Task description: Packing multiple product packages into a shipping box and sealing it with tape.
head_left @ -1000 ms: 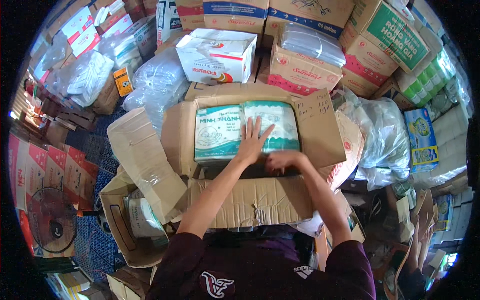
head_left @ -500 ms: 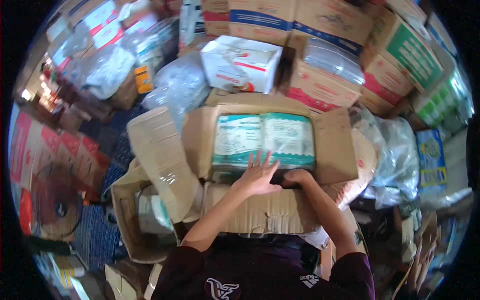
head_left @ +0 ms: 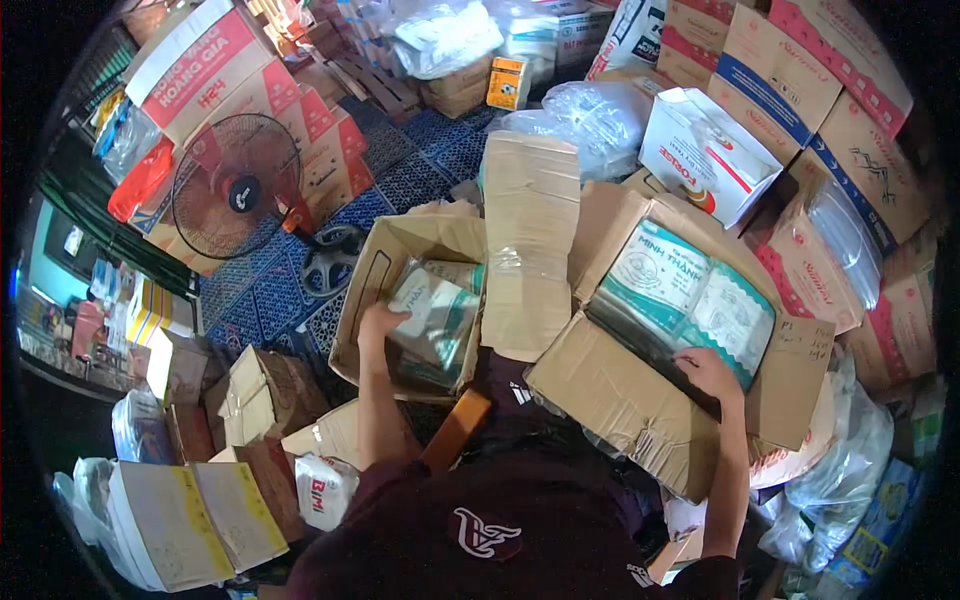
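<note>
Inside a small open carton (head_left: 352,345) on the left lies a clear plastic packet (head_left: 432,305) with white and green print, tilted over similar packets. My left hand (head_left: 378,325) is at its near-left corner, thumb over the edge and the other fingers mostly hidden. To the right stands a larger open carton (head_left: 605,365), holding two white and green packets (head_left: 655,268) side by side with a dark gap in front of them. At that gap, against the packets' near edge, is my right hand (head_left: 710,372), fingers curled together; what they hold, if anything, is hidden.
A tall cardboard flap (head_left: 530,240) stands between both cartons. Beyond the left carton is a black fan (head_left: 240,190) on blue matting. A white printed box (head_left: 708,160) and stacked brown cartons (head_left: 785,70) stand behind the right carton. Plastic bags (head_left: 835,455) lie at right.
The view has swung left. My left hand has gone from the packets in the larger carton to the packet in the smaller one. My right hand stays at the larger carton's near side.
</note>
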### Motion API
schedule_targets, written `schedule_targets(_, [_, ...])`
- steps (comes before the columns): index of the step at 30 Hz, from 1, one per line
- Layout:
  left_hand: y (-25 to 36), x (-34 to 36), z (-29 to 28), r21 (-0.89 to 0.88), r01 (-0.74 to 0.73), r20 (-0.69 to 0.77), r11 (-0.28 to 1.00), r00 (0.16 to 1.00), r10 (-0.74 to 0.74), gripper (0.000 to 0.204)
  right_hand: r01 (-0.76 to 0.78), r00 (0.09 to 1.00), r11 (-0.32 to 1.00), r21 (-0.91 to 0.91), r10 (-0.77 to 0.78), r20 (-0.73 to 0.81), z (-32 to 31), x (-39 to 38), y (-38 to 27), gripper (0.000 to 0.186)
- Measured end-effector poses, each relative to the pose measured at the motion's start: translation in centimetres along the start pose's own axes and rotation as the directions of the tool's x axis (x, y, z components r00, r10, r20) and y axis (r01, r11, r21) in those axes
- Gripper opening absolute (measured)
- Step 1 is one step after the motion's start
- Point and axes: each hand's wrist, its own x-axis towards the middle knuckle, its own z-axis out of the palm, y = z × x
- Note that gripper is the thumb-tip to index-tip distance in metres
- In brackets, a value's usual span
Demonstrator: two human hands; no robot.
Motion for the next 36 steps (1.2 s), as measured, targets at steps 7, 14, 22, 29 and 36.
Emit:
schedule_targets(7, [-14.1,5.5,9.7,-0.770,0.207,0.618,0.604,0.479,0.624,0.078,0.180,0.984,0.983,-0.019,-0.180,0.002,1.6,1.5,1.0,0.022])
schedule_targets(14, [-4.9,0.8,6.9,-0.604,0.008,0.183,0.797,0.975,0.130,0.034,-0.025,0.999,0.998,-0.050,0.026,0.024,1.0,0.6,0.2,0.022])
schedule_targets(22, [8.7,-8.3,-5.5,-0.776,-0.449,-0.595,0.444,0.754,-0.278,0.036,0.008,0.996,0.999,0.049,-0.004,-0.084,0.4,0.2,1.5,0.020])
schedule_targets(29, [14.2,-19.1,-9.9,0.424,-0.414,-0.906,0.806,-0.185,0.381,0.022,-0.082,0.997,0.996,0.047,0.083,-0.008,-1.6,0.5,-0.1,0.024])
schedule_targets(36, [23.4,-21.4,-7.3,0.572,-0.695,-0.805,0.435,-0.375,0.460,0.032,-0.089,0.994,0.665,0.742,0.110,0.021,-3.4,-0.6,-0.7,0.045])
